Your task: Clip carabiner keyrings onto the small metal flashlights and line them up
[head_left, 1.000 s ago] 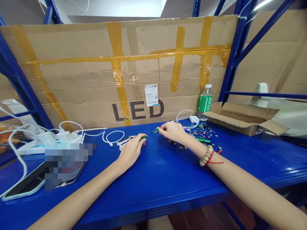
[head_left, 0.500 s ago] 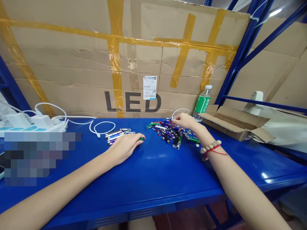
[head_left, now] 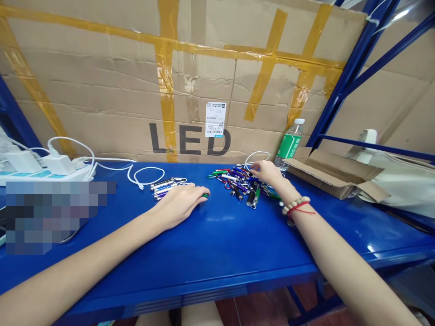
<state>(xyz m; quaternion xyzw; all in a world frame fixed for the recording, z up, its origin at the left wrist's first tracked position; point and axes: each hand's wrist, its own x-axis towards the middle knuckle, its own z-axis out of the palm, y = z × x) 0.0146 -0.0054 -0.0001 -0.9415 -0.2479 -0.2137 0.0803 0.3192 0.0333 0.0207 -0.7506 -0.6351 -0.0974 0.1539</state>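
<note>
My left hand (head_left: 181, 203) rests palm down on the blue table, its fingers closed over a small green keychain flashlight (head_left: 205, 195); only the green end shows. Beside and partly under that hand, several keychain flashlights (head_left: 165, 186) in silver, blue and purple lie side by side with their clips. To the right is a loose pile of keychain flashlights (head_left: 243, 185) in black, blue, green, red and white, some with coloured carabiners. My right hand (head_left: 267, 173) is at the back right of this pile, fingertips pinched together. Whatever they hold is too small to make out.
Behind the blue table (head_left: 217, 253) stands a large cardboard box (head_left: 118, 99) marked LED. A water bottle (head_left: 288, 146) and an open small carton (head_left: 335, 174) stand at right. A power strip (head_left: 68, 174) with white chargers and a loose white cable (head_left: 149, 169) are at left.
The camera view has tilted slightly, so things sit a little higher in the picture. Both hands stay at nearly the same places, the left one still over the green flashlight.
</note>
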